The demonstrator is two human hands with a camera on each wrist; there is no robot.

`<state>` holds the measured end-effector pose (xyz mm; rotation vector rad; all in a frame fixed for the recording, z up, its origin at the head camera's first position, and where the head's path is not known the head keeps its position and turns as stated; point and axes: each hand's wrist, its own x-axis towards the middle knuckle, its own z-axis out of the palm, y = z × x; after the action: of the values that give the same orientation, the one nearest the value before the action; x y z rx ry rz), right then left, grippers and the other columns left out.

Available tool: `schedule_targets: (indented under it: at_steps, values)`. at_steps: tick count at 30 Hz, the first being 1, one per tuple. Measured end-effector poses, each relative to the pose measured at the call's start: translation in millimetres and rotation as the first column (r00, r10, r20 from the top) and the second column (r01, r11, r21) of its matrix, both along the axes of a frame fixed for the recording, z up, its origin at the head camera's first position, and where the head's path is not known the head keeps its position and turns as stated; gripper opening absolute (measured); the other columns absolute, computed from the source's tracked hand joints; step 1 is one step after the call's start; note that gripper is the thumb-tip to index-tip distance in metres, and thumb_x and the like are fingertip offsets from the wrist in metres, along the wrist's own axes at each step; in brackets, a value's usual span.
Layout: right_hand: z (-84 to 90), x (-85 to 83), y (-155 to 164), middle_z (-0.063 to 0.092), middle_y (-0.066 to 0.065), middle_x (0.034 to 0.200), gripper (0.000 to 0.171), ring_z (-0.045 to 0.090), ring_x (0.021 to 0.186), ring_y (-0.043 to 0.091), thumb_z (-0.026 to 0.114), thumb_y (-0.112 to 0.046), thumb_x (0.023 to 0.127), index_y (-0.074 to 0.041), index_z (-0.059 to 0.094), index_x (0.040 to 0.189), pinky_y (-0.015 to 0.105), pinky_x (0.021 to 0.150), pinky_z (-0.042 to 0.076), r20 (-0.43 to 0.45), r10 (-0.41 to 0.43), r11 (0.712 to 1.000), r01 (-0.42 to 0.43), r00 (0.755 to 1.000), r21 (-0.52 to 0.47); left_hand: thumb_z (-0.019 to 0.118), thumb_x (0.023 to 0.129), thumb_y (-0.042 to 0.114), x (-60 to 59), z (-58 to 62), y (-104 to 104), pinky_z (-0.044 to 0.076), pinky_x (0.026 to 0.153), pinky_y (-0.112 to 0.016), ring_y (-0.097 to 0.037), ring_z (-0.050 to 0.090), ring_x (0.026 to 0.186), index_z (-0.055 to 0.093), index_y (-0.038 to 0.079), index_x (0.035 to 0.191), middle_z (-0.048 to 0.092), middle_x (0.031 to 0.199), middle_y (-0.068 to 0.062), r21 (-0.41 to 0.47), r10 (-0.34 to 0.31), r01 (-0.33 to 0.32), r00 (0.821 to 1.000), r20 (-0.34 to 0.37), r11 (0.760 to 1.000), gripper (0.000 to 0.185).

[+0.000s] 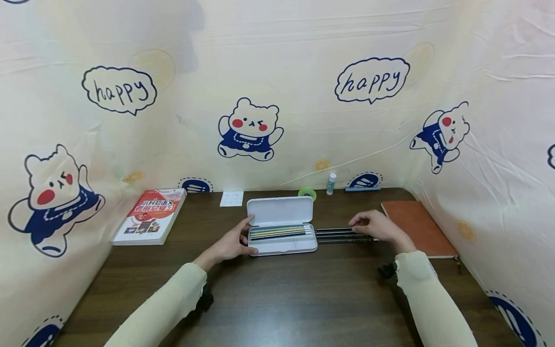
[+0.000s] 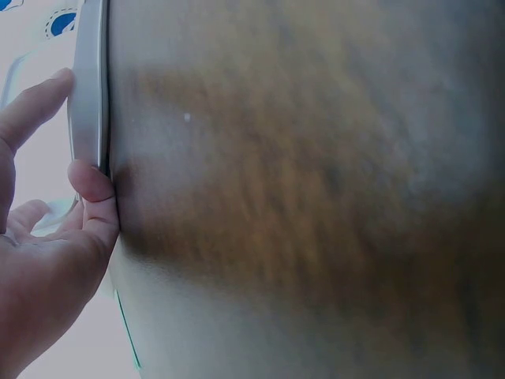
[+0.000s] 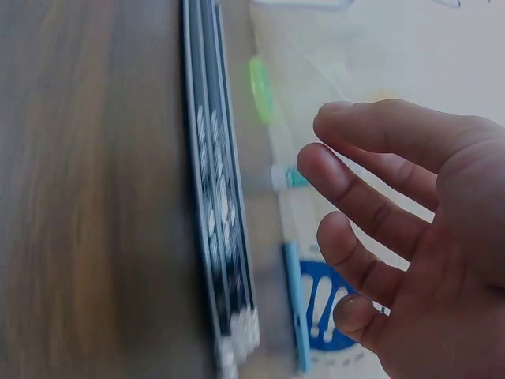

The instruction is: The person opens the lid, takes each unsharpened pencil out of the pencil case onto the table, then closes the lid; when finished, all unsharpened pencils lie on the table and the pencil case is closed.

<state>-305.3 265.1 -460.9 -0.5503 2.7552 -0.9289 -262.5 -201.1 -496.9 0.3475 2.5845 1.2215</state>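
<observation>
A white pencil case (image 1: 280,211) lies with its lid raised at the middle of the table. Several pencils (image 1: 277,232), some coloured and some dark, sit in its back compartment. My left hand (image 1: 231,245) holds the case's left end, thumb at the front corner and fingers near the hinge; the left wrist view shows fingertips on the case's side wall (image 2: 89,103). To the right of the case lie several black pencils (image 1: 336,236) side by side. Over their right part is my right hand (image 1: 378,225), fingers loosely bent with nothing between them, apart from the pencils (image 3: 211,158) in the right wrist view.
A thick book (image 1: 149,217) lies at the left and a brown notebook (image 1: 418,226) at the right. Along the back are a white paper (image 1: 231,198), green tape (image 1: 307,193), a glue stick (image 1: 331,184) and a blue pen (image 1: 362,189). Printed cloth walls surround the table.
</observation>
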Motion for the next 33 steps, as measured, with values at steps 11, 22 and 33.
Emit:
schedule_targets:
  at_steps: [11,22,33]
  values:
    - [2.2,-8.9,-53.9,0.074,-0.002,0.1,0.019,0.062,0.091,0.015,0.07,-0.019,0.093,-0.009,0.074,0.109,0.038,0.085,0.049,-0.045,0.085,0.996,-0.085,0.995,-0.007,0.087,0.078,0.023,-0.4,0.0,0.2,0.047,0.076,-0.03,-0.017,0.056,0.091,0.018,0.025,0.16,0.049,0.144,-0.015,0.004,0.001,-0.001,1.0,-0.003,1.0,0.107]
    - [-3.0,-11.7,-102.2,0.074,-0.003,0.102,0.014,0.061,0.09,0.014,0.071,-0.017,0.093,-0.015,0.075,0.106,0.037,0.085,0.05,-0.056,0.15,0.988,-0.149,0.987,0.029,0.087,0.078,0.022,-0.2,0.8,0.3,0.047,0.074,-0.029,-0.018,0.056,0.09,0.018,0.025,0.16,0.048,0.145,-0.015,0.016,0.004,-0.004,1.0,0.003,1.0,0.108]
    - [-15.2,-12.9,-127.5,0.073,-0.003,0.109,0.015,0.06,0.098,0.016,0.071,-0.015,0.092,-0.02,0.076,0.105,0.043,0.096,0.05,-0.01,0.171,0.981,-0.169,0.985,0.096,0.086,0.078,0.021,0.7,0.1,1.6,0.047,0.074,-0.03,-0.018,0.055,0.091,0.018,0.026,0.16,0.047,0.146,-0.015,0.008,0.011,-0.011,1.0,0.009,1.0,0.106]
